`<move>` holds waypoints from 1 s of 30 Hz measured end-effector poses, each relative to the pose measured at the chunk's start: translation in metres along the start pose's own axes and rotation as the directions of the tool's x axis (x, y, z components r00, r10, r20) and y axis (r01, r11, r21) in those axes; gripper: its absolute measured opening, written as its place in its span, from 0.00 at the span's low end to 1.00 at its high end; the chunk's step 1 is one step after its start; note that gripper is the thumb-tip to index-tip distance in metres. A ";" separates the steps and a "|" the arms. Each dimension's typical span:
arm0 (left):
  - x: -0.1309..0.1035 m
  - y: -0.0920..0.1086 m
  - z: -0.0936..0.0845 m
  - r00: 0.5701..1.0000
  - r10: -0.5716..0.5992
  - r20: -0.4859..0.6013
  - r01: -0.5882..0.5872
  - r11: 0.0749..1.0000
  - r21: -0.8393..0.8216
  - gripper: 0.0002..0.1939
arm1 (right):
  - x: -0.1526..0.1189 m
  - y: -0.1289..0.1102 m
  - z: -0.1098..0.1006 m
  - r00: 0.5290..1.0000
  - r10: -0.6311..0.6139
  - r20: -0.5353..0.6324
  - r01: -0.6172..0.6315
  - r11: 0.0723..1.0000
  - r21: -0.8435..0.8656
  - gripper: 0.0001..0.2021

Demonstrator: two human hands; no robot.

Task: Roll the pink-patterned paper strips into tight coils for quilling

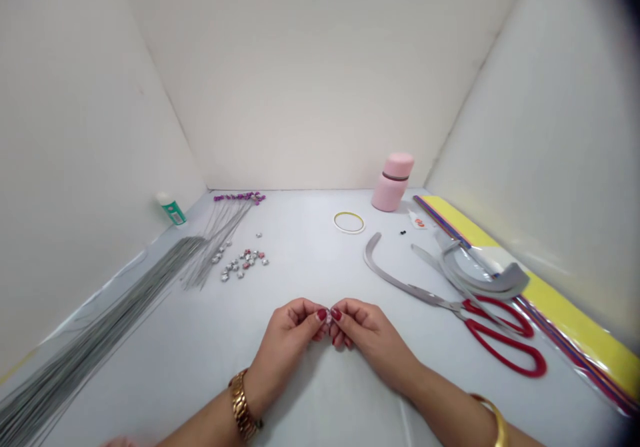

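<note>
My left hand (295,330) and my right hand (363,330) meet low in the middle of the view, thumbs and fingertips pinched together. Between them is a tiny silvery-pink paper star (329,316), mostly covered by the fingertips. Left of the hands, several small silver and pink folded paper stars (251,258) lie scattered on the white table (305,254). To the right rest scissors with red handles (500,340), blades spread apart, along with curled grey paper strips (480,277).
A thick bundle of grey wires (110,327) runs along the left side. Behind it lie purple-tipped stems (240,198) and a green glue stick (173,210). Toward the back are a tape ring (349,222), a pink flask (393,184) and a small glue tube (416,220). Coloured paper packs (575,314) line the right.
</note>
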State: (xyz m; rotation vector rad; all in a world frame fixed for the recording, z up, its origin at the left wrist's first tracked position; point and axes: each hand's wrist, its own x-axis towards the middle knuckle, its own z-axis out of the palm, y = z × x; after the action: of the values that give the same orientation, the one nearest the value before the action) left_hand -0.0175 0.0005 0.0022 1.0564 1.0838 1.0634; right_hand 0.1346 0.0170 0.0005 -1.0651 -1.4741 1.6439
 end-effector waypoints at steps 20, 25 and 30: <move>0.001 0.002 -0.001 0.975 -0.120 0.186 0.163 0.957 -0.239 0.07 | -0.005 -0.005 0.004 0.994 0.044 0.105 -0.059 0.988 0.144 0.13; 0.000 0.003 0.000 0.972 -0.124 0.201 0.177 0.946 -0.272 0.09 | -0.004 -0.003 0.003 0.993 0.065 0.098 -0.083 0.977 0.197 0.13; 0.000 0.002 0.000 0.967 -0.143 0.213 0.203 0.933 -0.296 0.08 | -0.004 -0.002 0.003 0.994 0.061 0.088 -0.077 0.979 0.188 0.14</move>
State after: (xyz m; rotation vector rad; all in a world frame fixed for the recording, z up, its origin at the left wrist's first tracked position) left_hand -0.0172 0.0010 0.0040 0.7704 0.8052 0.9362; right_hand 0.1336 0.0122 0.0036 -0.9619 -1.3116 1.8561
